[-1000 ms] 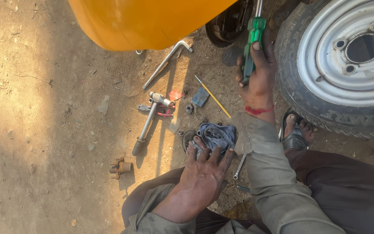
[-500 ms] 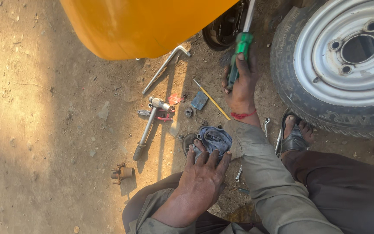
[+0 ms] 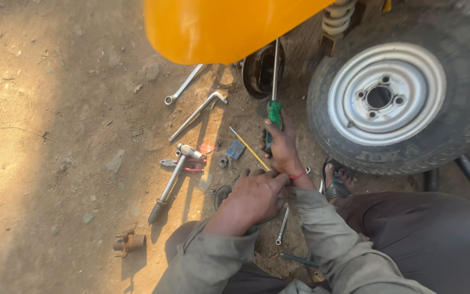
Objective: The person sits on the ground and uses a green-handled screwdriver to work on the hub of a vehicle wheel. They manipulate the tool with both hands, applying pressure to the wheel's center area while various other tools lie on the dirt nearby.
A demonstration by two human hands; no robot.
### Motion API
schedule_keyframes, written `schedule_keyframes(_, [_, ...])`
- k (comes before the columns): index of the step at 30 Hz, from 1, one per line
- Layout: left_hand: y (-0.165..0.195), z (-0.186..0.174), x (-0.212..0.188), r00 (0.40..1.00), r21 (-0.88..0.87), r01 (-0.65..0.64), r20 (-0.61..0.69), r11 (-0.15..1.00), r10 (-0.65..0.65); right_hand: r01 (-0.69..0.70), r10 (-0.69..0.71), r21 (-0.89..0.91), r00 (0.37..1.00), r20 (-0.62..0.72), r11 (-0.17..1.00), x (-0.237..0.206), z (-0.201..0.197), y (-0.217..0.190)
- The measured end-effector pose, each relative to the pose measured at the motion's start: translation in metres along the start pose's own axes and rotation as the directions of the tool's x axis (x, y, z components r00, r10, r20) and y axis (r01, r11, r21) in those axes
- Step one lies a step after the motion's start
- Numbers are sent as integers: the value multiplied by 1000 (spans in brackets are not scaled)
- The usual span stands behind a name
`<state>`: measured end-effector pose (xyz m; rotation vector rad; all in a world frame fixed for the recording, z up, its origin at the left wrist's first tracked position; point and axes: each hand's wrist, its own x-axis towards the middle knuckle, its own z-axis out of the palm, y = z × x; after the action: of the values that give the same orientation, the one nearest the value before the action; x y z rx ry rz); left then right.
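Right hand (image 3: 282,148) clenched on a green-handled screwdriver (image 3: 273,111) whose shaft runs toward twelve o'clock to the brake drum (image 3: 261,71); left hand (image 3: 257,193), at seven o'clock of it, presses palm-down, grip indeterminable, hammer (image 3: 174,177) at nine o'clock.

Single view: head-worn cam, pointing steeply down from above the person's lap onto dirt ground (image 3: 44,163). Close range, approx. arm's reach. Sleeves and knees fill bottom centre/right of frame; wheel (image 3: 393,92) sits upper right, cropped at the edge; yellow body panel (image 3: 218,27) is cut off at top centre. Left half shows bare soil. No 2nd view, so no shared area.
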<state>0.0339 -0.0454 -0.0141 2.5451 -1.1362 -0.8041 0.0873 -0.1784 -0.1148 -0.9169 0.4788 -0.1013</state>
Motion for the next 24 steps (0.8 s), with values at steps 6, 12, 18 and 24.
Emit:
schedule_keyframes(6, [-6, -6, 11, 992, 193, 120, -52, 974, -112, -23, 23, -188, 1000, -1, 982, -46, 0, -51])
schedule_keyframes(12, [-10, -5, 45, 952, 90, 271, -168, 958, -254, -156, 172, -334, 985, 20, 930, -115, -7, -97])
schedule_keyframes(18, [9, 1, 77, 909, -202, 247, -291, 948, -299, -132, 148, -605, 989, -23, 785, -178, -27, -119])
schedule_keyframes(24, [12, 32, 103, 863, -600, -88, -444, 795, -240, -64, 66, -430, 998, -12, 901, -176, -50, -83])
